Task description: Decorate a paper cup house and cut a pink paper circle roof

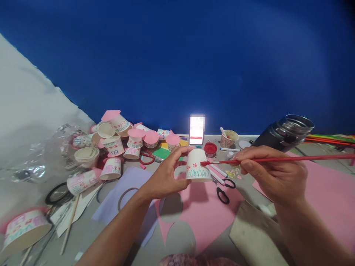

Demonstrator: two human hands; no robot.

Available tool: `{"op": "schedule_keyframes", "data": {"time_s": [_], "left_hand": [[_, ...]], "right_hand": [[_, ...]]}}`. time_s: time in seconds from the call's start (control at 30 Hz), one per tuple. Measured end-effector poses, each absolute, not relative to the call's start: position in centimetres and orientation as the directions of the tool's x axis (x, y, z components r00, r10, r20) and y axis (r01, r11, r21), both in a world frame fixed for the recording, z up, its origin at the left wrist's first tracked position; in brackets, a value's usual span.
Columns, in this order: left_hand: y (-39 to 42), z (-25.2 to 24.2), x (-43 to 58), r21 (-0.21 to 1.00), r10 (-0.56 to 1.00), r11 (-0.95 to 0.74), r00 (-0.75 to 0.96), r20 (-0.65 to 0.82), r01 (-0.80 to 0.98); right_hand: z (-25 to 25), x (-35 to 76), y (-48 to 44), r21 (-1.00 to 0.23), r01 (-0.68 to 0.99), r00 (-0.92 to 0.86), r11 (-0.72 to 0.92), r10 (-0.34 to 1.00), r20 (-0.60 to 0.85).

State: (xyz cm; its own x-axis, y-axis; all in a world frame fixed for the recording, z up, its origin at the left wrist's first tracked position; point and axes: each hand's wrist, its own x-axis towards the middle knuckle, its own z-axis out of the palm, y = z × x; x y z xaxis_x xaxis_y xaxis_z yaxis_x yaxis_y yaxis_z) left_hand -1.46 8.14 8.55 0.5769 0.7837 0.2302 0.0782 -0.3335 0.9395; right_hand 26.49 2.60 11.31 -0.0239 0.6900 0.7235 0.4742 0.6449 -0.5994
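Note:
My left hand (169, 171) grips a white paper cup (196, 156) from its left side, bottom end up. Green zigzag strokes run round the cup near its lower rim, with small red dabs above them. Between the thumb and fingers of my right hand (273, 173) is a long red paintbrush (302, 159). Its red-coated tip touches the cup's right side, beside the dabs. Behind the cup stands an open pot of red paint (210, 149). Black-handled scissors (223, 194) lie below and to the right of the cup, on pink paper (210, 218) with round cut-outs.
Decorated paper cups (112, 145), several with pink paper tops, crowd the left side. A lit phone (196, 129) leans against the blue wall. At the right stand a small patterned cup (229, 138) and a dark open flask (283, 133). Purple paper (124, 184) lies left of centre.

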Motion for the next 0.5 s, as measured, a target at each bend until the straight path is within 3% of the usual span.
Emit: {"op": "schedule_keyframes", "data": {"time_s": [0.5], "left_hand": [[8.07,8.7,-1.38,0.951,0.783,-0.295,0.592,0.19,0.086]], "right_hand": [[11.78,25.82,2.65,-0.585,0.469,-0.018,0.662,0.669,0.743]]}}
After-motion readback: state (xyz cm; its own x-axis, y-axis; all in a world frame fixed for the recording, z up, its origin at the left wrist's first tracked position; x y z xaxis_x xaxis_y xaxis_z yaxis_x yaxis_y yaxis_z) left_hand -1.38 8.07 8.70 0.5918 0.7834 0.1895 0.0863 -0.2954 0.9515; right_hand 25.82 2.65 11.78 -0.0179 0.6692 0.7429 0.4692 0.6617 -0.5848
